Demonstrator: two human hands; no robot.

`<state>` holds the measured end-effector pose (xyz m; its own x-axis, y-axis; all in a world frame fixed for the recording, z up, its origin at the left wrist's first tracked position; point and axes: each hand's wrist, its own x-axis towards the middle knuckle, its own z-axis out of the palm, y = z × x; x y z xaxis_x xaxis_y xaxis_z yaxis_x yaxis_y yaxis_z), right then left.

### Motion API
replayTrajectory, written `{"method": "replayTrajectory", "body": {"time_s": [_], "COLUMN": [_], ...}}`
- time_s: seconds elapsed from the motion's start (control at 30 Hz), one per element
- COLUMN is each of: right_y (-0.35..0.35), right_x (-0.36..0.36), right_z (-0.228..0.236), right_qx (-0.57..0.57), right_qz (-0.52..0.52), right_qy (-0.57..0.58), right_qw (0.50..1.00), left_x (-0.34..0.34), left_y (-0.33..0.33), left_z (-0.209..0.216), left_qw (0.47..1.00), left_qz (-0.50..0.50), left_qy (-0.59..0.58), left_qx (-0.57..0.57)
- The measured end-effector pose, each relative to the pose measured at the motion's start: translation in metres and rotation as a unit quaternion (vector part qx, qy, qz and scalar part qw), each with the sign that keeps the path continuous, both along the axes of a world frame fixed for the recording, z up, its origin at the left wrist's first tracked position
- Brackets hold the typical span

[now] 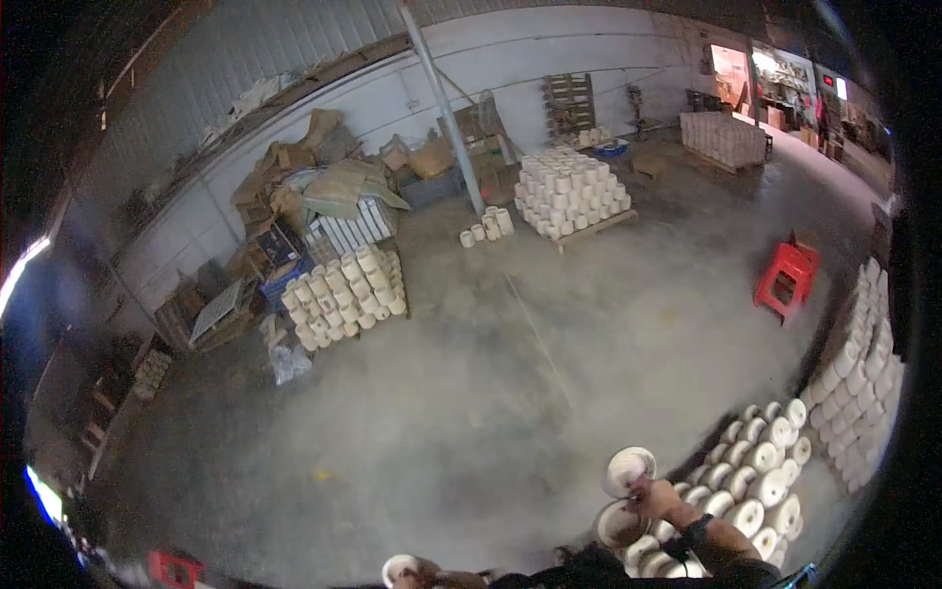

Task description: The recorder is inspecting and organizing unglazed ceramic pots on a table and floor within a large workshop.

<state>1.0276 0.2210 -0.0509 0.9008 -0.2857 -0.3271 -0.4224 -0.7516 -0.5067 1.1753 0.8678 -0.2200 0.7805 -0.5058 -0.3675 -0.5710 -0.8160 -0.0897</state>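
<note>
My right hand (655, 498) is raised over a stack of pale ceramic pots (760, 486) at the lower right. Its fingers grip a round white pot (628, 467) by the rim, with the mouth facing the camera. A dark watch (698, 531) sits on that wrist. Just below the hand lies another open pot (617, 525) at the stack's near end. My left hand (424, 572) shows only partly at the bottom edge, closed on a small white round piece (397, 566).
Grey concrete floor (510, 393) spreads ahead. Pot stacks stand at the left (345, 294), the far middle (571, 191) and the right edge (863, 383). A red plastic stool (785, 280) stands at the right. A grey post (446, 113) and piled sacks and crates line the back wall.
</note>
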Motion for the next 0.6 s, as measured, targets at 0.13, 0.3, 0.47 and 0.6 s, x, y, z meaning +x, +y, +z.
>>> {"method": "replayTrajectory", "body": {"time_s": [0.13, 0.3, 0.47, 0.6], "right_y": [-0.028, -0.043, -0.065, -0.090], "right_x": [0.092, 0.199, 0.279, 0.357], "right_z": [-0.013, -0.021, -0.063, -0.053], "right_qx": [0.022, -0.024, -0.027, 0.009], "right_qz": [0.041, 0.047, -0.033, -0.047], "right_qy": [-0.022, 0.060, 0.043, 0.044], "right_qw": [0.999, 0.997, 0.998, 0.998], "left_x": [0.056, 0.147, 0.282, 0.409], "left_y": [0.016, 0.007, -0.010, -0.041], "left_z": [0.003, -0.019, -0.048, -0.065], "left_qw": [0.849, 0.863, 0.853, 0.876], "left_qz": [0.325, 0.398, 0.411, 0.349], "left_qy": [0.201, 0.117, 0.066, 0.026], "left_qx": [-0.366, -0.287, -0.315, -0.333]}}
